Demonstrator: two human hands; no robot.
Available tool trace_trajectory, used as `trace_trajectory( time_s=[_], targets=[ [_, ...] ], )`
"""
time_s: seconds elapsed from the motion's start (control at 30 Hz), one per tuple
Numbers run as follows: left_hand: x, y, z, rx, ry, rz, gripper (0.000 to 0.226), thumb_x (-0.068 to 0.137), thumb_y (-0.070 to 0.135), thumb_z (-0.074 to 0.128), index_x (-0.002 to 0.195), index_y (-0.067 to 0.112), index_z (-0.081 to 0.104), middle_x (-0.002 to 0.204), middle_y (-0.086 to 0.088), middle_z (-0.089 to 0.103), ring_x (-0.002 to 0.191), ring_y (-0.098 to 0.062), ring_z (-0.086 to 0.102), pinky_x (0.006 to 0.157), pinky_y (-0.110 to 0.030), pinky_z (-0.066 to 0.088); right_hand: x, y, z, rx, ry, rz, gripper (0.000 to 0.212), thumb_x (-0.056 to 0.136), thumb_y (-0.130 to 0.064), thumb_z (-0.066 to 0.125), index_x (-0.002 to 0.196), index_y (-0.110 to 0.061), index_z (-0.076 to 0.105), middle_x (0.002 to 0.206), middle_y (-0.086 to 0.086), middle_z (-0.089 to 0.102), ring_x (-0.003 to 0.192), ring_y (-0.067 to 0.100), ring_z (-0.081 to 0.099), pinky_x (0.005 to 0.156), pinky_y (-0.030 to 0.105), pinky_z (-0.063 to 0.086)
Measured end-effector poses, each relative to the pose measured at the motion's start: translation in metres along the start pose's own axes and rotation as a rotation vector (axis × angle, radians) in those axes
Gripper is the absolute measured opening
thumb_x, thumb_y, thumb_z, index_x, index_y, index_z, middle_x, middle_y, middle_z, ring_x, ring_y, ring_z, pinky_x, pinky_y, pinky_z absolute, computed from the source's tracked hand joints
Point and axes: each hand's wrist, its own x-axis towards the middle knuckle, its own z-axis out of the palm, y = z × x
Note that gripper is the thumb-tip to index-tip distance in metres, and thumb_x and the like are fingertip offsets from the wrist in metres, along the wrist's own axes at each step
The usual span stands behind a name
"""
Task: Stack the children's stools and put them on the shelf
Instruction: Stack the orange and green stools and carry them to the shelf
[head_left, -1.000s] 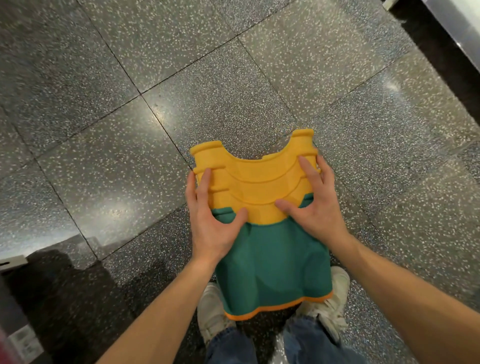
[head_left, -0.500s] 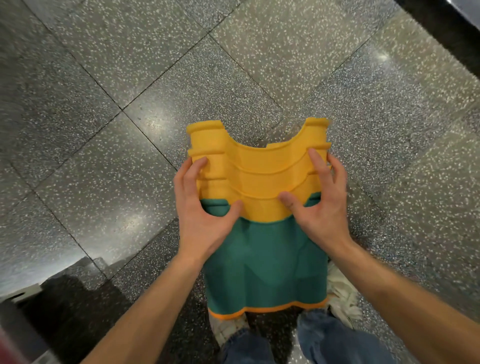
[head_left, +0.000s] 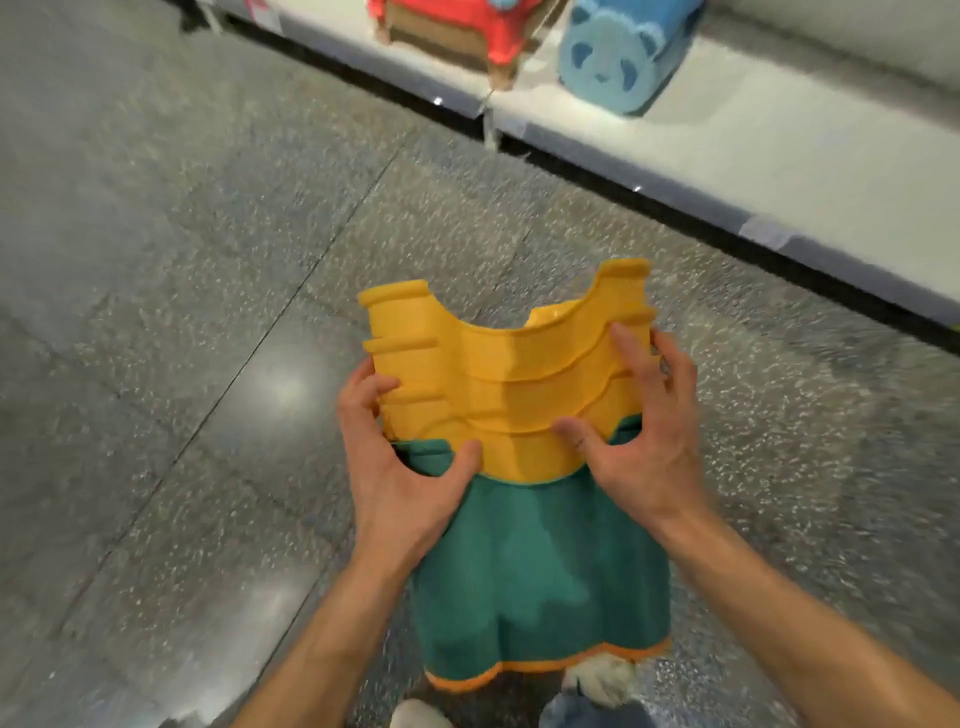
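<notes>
Both hands are on the load here. The left hand (head_left: 405, 493) grips the left side of the stack of stools (head_left: 509, 384): its thumb is pressed on the face pointing up at the camera, right about where yellow meets green, and its fingers curl round the left edge. The right hand (head_left: 644, 447) does the mirror job on the other side, with its thumb on the same seam and its fingers spread and hooked over the right-hand legs. So neither hand is loose, both are clamped on the stack.

The stack itself is several yellow stools nested into each other, with the ridged leg ends stepped one behind the next. The green part with an orange rim sits nearest the person. It's held in the air in front of the body, tipped so the legs point away.

Below it is the speckled grey floor (head_left: 182, 312), shiny with a light glare on it. A pale shoe (head_left: 602, 675) peeks out under the orange rim.

The low white shelf (head_left: 727, 140) runs across the top right, well apart from the stack. On it are a red stool (head_left: 467, 26) and, just beside it, a blue stool (head_left: 618, 57) with a panda face. The whole frame is a bit motion-blurred.
</notes>
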Motion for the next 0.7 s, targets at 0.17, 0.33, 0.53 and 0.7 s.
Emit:
trace_trajectory(
  time_s=[0.17, 0.33, 0.53, 0.7],
  targets=[
    [0.031, 0.077, 0.074, -0.057, -0.083, 0.040, 0.085, 0.067, 0.030, 0.089, 0.136, 0.026, 0.039, 0.162, 0.005, 0.036, 0.143, -0.032, 0.048, 0.107, -0.062, 0.047, 0.045, 0.009, -0.100, -0.021, 0.077, 0.034, 0.092, 0.071, -0.069, 0.073, 0.152, -0.050, 0.035, 0.162, -0.001, 0.020, 0.147, 0.026, 0.030, 0.111, 0.060, 0.040],
    [0.052, 0.123, 0.146, -0.128, -0.127, 0.032, 0.086, 0.066, 0.036, 0.090, 0.134, 0.040, 0.038, 0.160, 0.012, 0.037, 0.144, -0.029, 0.047, 0.112, -0.060, 0.045, 0.079, 0.022, -0.180, -0.093, 0.114, 0.068, 0.091, 0.071, -0.073, 0.072, 0.151, -0.058, 0.030, 0.163, -0.002, 0.019, 0.149, 0.025, 0.029, 0.112, 0.058, 0.041],
    [0.091, 0.151, 0.223, -0.226, -0.118, 0.005, 0.082, 0.066, 0.035, 0.084, 0.137, 0.027, 0.043, 0.148, -0.001, 0.046, 0.137, -0.029, 0.051, 0.111, -0.057, 0.045, 0.137, 0.044, -0.227, -0.127, 0.115, 0.080, 0.085, 0.074, -0.062, 0.081, 0.146, -0.057, 0.037, 0.158, 0.000, 0.028, 0.142, 0.009, 0.033, 0.110, 0.012, 0.032],
    [0.162, 0.156, 0.277, -0.152, -0.156, 0.011, 0.082, 0.066, 0.040, 0.076, 0.140, 0.027, 0.042, 0.143, -0.008, 0.049, 0.137, -0.026, 0.049, 0.115, -0.042, 0.040, 0.217, 0.075, -0.231, -0.182, 0.105, 0.118, 0.086, 0.075, -0.058, 0.078, 0.149, -0.048, 0.036, 0.154, 0.006, 0.033, 0.141, 0.014, 0.037, 0.101, -0.004, 0.021]
  ],
)
